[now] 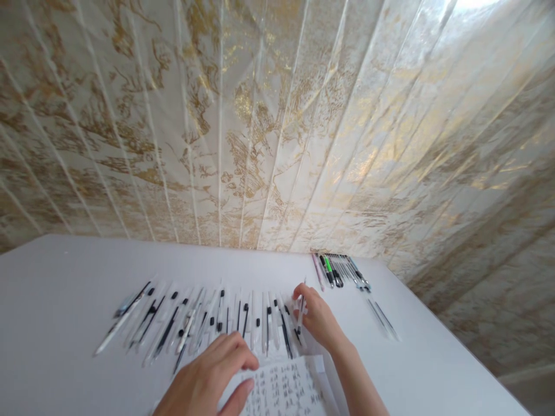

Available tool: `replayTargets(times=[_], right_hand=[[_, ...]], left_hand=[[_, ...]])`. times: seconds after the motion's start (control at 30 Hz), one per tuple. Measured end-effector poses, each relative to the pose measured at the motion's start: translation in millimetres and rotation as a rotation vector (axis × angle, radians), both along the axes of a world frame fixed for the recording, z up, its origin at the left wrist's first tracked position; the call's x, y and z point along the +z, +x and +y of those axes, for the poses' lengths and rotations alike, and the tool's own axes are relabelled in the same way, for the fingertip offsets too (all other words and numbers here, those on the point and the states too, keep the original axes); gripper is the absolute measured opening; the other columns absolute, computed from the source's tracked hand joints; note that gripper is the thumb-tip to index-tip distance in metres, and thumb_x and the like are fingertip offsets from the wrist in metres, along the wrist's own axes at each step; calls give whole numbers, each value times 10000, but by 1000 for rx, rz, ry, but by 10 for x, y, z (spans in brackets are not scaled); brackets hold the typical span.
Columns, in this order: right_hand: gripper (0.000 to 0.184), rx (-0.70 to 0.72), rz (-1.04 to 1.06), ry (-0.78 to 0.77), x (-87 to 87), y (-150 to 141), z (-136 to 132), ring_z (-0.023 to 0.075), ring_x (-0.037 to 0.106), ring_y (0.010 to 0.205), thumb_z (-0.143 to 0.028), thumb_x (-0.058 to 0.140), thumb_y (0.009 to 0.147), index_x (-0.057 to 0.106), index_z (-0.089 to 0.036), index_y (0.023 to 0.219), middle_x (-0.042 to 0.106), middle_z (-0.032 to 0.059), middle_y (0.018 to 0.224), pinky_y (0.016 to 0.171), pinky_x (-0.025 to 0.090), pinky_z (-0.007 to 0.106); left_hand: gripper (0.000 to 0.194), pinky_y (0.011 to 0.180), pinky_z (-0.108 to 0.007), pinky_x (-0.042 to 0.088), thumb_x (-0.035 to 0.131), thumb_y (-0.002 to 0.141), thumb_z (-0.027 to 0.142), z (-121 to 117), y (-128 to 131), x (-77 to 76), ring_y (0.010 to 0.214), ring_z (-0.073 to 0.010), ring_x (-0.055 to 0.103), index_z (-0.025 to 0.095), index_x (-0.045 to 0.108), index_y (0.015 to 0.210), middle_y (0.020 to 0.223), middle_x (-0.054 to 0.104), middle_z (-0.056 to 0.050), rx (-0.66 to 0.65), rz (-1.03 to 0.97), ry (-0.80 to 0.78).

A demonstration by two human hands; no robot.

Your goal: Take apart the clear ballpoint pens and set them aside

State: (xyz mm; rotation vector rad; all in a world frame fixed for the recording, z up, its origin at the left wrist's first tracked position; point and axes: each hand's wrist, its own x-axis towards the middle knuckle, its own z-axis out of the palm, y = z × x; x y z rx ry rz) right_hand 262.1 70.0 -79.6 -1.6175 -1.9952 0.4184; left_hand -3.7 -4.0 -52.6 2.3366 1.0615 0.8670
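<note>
**Pens fanned in a row, one pinched at the right end**

The right hand (318, 318) sits at the right end of a long row of pens (208, 323) laid side by side on the white worktop (65, 300). Its fingers (300, 293) are pinched shut on 1 clear pen (300, 315), tip pointing away. The left hand (208, 378) lies flat, fingers loosely curled and holding nothing, pressing down a sheet of handwritten paper (286, 390) at the near edge, probably to keep it from sliding.

A second, tighter cluster of pens (340, 270), 1 with a green barrel, lies apart at the far right corner; 2 thin pens (384, 319) lie loose just beside it. The even spacing suggests sorting, though the view is too small to be sure.

Behind the worktop rises a wall (277, 115) of cream panels with gold patterning, glossy under light from the upper right.
</note>
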Motion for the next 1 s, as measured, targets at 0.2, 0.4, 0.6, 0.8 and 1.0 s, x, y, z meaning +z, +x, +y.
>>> replayTargets(times=[0.2, 0.4, 0.6, 0.8, 1.0], right_hand=[[257, 59, 141, 80, 502, -314, -271, 190, 564, 866, -89, 543, 779, 479, -240, 976, 578, 21, 941, 808, 459, 327], [185, 303, 359, 307, 628, -1016, -665, 166, 599, 815, -100, 550, 839, 518, -246, 947, 575, 46, 1006, 716, 498, 271], [343, 275, 503, 163, 680, -946, -727, 166, 605, 752, -328, 500, 964, 528, -305, 1306, 648, 50, 1013, 717, 495, 278], [505, 80, 771, 13, 908, -835, -751, 152, 487, 588, -608, 433, 944, 723, -201, 1020, 525, 6, 663, 550, 416, 260], [422, 51, 848, -136, 938, -882, -732, 104, 367, 492, -600, 562, 877, 554, -196, 756, 403, -66, 546, 479, 284, 225]], left_hand=[[308, 689, -267, 527, 479, 934, 453, 116, 200, 108, 832, -171, 663, 266, 548, 1169, 1004, 703, -40, 96, -433, -534], [458, 560, -223, 457, 567, 860, 615, 101, 251, 113, 636, -129, 573, 177, 588, 994, 748, 623, -4, -41, -824, -813], [374, 592, -224, 451, 499, 925, 543, 145, 46, 120, 619, -127, 546, 197, 640, 931, 697, 604, 16, 15, -624, -627], [315, 650, -219, 449, 465, 956, 479, 163, -52, 180, 654, -134, 585, 234, 663, 962, 695, 600, 33, 72, -338, -471], [314, 636, -198, 431, 458, 957, 478, 143, -60, 197, 652, -126, 578, 241, 664, 940, 678, 584, 43, 55, -330, -456]])
